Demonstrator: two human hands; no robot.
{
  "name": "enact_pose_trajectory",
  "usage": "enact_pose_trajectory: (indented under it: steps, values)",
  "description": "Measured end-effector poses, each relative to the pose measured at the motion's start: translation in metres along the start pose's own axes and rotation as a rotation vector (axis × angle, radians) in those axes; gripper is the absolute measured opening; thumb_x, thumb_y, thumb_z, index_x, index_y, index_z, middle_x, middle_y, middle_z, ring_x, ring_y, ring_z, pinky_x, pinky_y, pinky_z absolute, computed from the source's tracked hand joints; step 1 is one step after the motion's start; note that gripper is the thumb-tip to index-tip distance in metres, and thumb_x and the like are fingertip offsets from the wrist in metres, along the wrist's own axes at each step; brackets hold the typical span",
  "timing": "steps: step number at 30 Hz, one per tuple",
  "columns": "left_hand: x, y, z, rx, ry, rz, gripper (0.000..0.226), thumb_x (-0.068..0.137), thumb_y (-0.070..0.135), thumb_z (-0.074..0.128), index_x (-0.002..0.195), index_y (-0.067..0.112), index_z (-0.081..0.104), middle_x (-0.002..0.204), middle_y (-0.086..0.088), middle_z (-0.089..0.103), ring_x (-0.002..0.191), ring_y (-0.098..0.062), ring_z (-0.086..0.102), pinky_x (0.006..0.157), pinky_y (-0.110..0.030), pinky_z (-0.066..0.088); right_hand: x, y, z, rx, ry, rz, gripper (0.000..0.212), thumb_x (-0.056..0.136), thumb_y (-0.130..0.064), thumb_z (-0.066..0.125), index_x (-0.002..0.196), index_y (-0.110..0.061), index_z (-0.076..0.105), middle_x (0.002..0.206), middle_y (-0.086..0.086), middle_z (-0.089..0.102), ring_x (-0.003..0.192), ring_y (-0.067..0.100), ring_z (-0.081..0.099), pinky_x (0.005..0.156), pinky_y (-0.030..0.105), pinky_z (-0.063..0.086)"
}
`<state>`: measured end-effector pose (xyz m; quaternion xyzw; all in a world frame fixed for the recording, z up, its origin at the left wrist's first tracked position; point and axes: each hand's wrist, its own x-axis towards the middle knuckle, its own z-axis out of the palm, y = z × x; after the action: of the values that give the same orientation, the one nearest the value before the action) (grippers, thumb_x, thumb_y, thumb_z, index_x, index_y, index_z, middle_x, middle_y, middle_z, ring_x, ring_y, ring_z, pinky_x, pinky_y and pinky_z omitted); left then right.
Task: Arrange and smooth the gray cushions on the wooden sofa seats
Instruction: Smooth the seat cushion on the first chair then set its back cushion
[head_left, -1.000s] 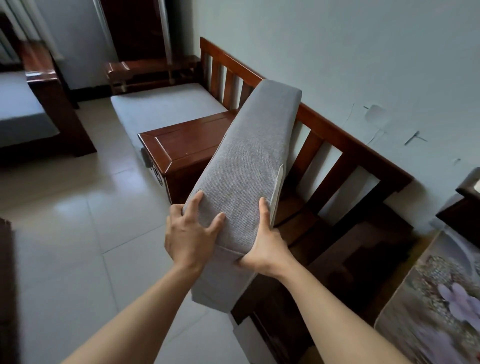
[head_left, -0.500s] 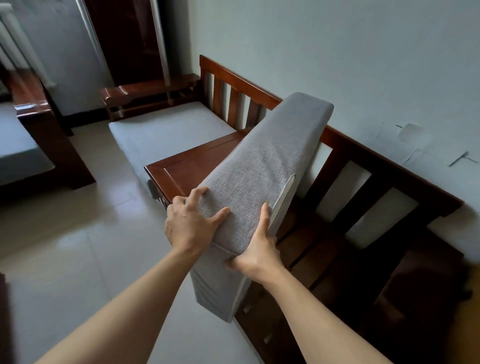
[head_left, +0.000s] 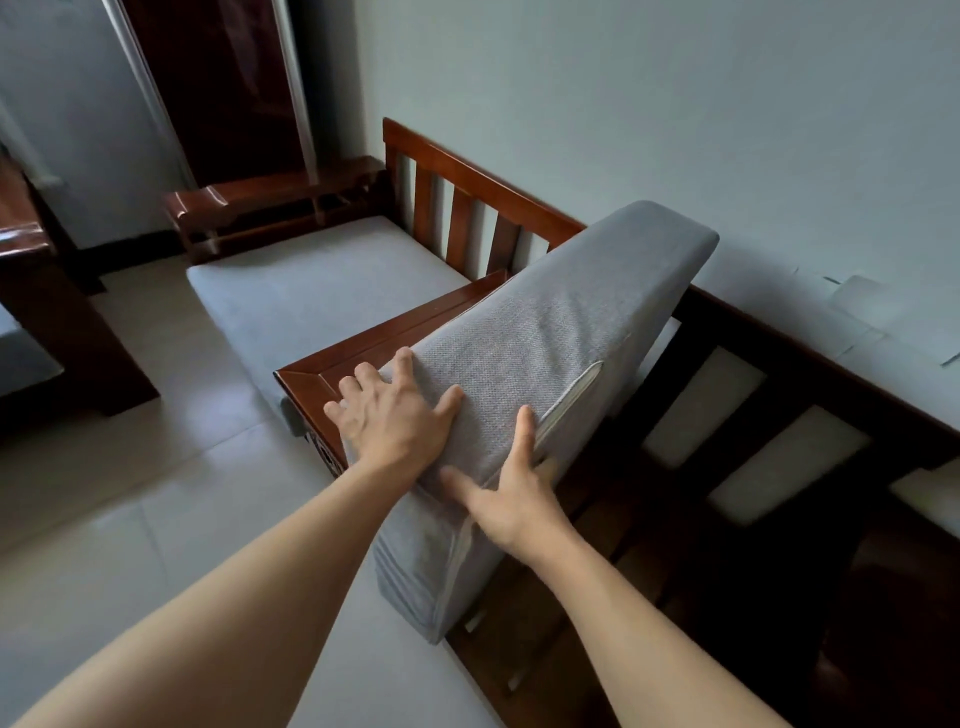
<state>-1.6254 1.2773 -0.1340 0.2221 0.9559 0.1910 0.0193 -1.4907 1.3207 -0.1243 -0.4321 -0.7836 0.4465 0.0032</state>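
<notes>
Standing on its edge, a thick gray fabric cushion (head_left: 545, 364) is held tilted over the bare dark wooden slat seat (head_left: 597, 545), beside the flat brown wooden armrest (head_left: 374, 348). It is gripped near its low end by the left hand (head_left: 395, 421), fingers spread wide on the cloth, and by the right hand (head_left: 514, 493), whose thumb and first finger are pressed on the top; its other fingers cannot be seen. A second gray cushion (head_left: 311, 291) is already laid flat beyond the armrest. The laying-down step seems to be in hand. Next, the cushion likely needs to be tipped flat onto the slats and rubbed smooth.
</notes>
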Motion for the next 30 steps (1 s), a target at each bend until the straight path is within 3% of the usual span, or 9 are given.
enact_pose_trajectory:
  steps: [3, 7, 12, 16, 19, 22, 30]
  values:
    - [0.007, 0.014, 0.007, 0.116, -0.012, 0.004, 0.075, 0.083, 0.074, 0.033, 0.142, 0.027, 0.028, 0.137, -0.016, 0.041, 0.126, -0.035, 0.036, 0.105, -0.055, 0.025, 0.025, 0.007, -0.021, -0.411, 0.28, -0.221, 0.077, 0.093, -0.055, 0.045, 0.153, -0.025, 0.009, 0.156, 0.018, -0.018, 0.146, 0.031, -0.006, 0.118, 0.039, 0.008]
    - [0.004, 0.01, 0.011, 0.135, 0.037, -0.001, 0.075, 0.083, 0.075, 0.028, 0.143, 0.03, 0.028, 0.135, -0.015, 0.042, 0.124, -0.033, 0.038, 0.102, -0.052, 0.029, 0.06, 0.017, -0.045, -0.61, 0.072, -0.482, 0.065, 0.096, -0.055, 0.034, 0.152, -0.036, 0.008, 0.16, -0.006, -0.013, 0.144, 0.014, -0.021, 0.117, 0.05, -0.006]
    - [-0.025, 0.025, 0.017, 0.162, 0.085, -0.025, 0.076, 0.084, 0.074, 0.029, 0.146, 0.032, 0.022, 0.137, -0.013, 0.04, 0.128, -0.031, 0.034, 0.103, -0.053, 0.027, 0.07, 0.043, -0.076, -0.376, -0.146, -0.596, 0.087, 0.08, -0.061, 0.061, 0.149, -0.045, 0.011, 0.155, -0.02, -0.018, 0.138, 0.007, -0.032, 0.118, 0.051, 0.0]
    - [-0.05, 0.04, 0.022, 0.184, 0.107, -0.037, 0.076, 0.082, 0.075, 0.029, 0.146, 0.034, 0.021, 0.138, -0.011, 0.038, 0.128, -0.03, 0.034, 0.104, -0.051, 0.024, 0.06, 0.074, -0.103, -0.56, -0.234, -0.659, 0.118, 0.061, -0.058, 0.08, 0.147, -0.049, 0.0, 0.152, -0.02, -0.029, 0.135, 0.011, -0.038, 0.11, 0.049, -0.009]
    - [-0.069, 0.049, 0.025, 0.178, 0.125, -0.026, 0.076, 0.082, 0.075, 0.03, 0.146, 0.035, 0.021, 0.134, -0.009, 0.039, 0.125, -0.028, 0.035, 0.103, -0.049, 0.023, 0.05, 0.095, -0.107, -0.752, -0.112, -0.671, 0.123, 0.065, -0.037, 0.083, 0.143, -0.054, -0.011, 0.151, -0.015, -0.031, 0.137, 0.015, -0.037, 0.108, 0.064, -0.008]
    - [-0.094, 0.062, 0.029, 0.177, 0.147, -0.011, 0.076, 0.082, 0.075, 0.031, 0.146, 0.036, 0.019, 0.131, -0.008, 0.04, 0.122, -0.027, 0.035, 0.103, -0.048, 0.023, 0.033, 0.118, -0.108, -0.763, -0.008, -0.638, 0.119, 0.074, -0.016, 0.075, 0.141, -0.055, -0.015, 0.151, -0.011, -0.032, 0.138, 0.018, -0.035, 0.111, 0.067, -0.003]
    - [-0.155, 0.091, 0.049, 0.174, 0.201, 0.046, 0.078, 0.08, 0.074, 0.031, 0.147, 0.037, 0.016, 0.126, -0.006, 0.038, 0.12, -0.026, 0.034, 0.103, -0.047, 0.02, 0.002, 0.164, -0.117, -0.784, 0.113, -0.547, 0.126, 0.079, -0.009, 0.072, 0.134, -0.053, -0.033, 0.149, 0.001, -0.04, 0.139, 0.031, -0.033, 0.11, 0.068, 0.008]
